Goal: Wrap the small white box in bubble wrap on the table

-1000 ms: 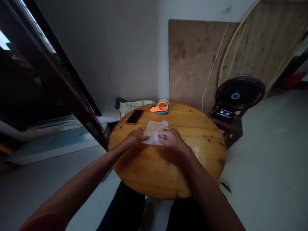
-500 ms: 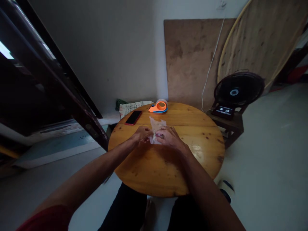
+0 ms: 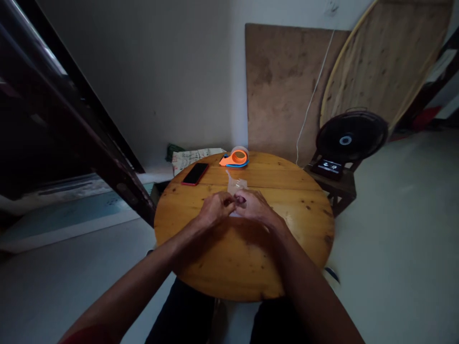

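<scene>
A crumpled, see-through plastic bag (image 3: 236,183) lies on the round wooden table (image 3: 229,267), its upper part showing beyond my hands. My right hand (image 3: 254,205) is closed on it, fingers curled inward. From the left, my left hand (image 3: 215,208) meets it with thumb and fingertips pinched together at the bag's near part. The two hands' fingertips touch or nearly touch, hiding much of the bag. Whether anything is inside the bag is too small to tell.
An orange tape dispenser (image 3: 234,157) with a roll of tape stands at the table's far edge. Left of it lies a phone (image 3: 195,174) with a red edge. A black fan (image 3: 349,136) and a lit device (image 3: 329,167) sit on a wooden stool (image 3: 340,187) at the right.
My left hand has moved right, closing the gap to my right hand. More of the bag is now covered, and its left part has been drawn in. The view has shifted slightly.
</scene>
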Demonstrator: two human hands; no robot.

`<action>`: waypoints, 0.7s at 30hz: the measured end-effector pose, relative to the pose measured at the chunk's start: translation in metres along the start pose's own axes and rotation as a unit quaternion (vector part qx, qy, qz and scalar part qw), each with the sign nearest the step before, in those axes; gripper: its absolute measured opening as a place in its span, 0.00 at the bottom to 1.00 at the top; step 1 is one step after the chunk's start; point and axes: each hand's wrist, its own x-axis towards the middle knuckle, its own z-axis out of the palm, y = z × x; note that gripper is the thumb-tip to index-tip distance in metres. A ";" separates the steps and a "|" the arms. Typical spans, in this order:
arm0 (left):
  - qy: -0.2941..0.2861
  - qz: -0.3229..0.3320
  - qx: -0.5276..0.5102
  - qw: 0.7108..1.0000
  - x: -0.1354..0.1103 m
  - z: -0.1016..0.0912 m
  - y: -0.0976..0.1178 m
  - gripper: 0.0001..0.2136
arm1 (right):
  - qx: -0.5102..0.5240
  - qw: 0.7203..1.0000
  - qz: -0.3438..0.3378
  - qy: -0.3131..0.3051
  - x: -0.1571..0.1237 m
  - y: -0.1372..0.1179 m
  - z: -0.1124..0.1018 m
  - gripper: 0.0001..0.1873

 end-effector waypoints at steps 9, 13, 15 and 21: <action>0.141 0.173 0.059 0.973 -0.008 0.030 -0.023 0.04 | -0.049 0.993 0.102 0.015 -0.006 0.016 -0.014 0.13; 0.143 0.176 0.000 0.974 -0.006 0.034 -0.027 0.04 | -0.149 0.974 0.167 0.028 -0.005 0.019 -0.009 0.10; 0.132 0.172 -0.020 0.976 -0.005 0.034 -0.028 0.04 | -0.160 0.968 0.189 0.045 -0.005 0.020 -0.008 0.10; 0.114 0.177 -0.018 0.977 -0.007 0.030 -0.025 0.04 | -0.155 0.962 0.217 0.056 -0.003 0.022 -0.008 0.11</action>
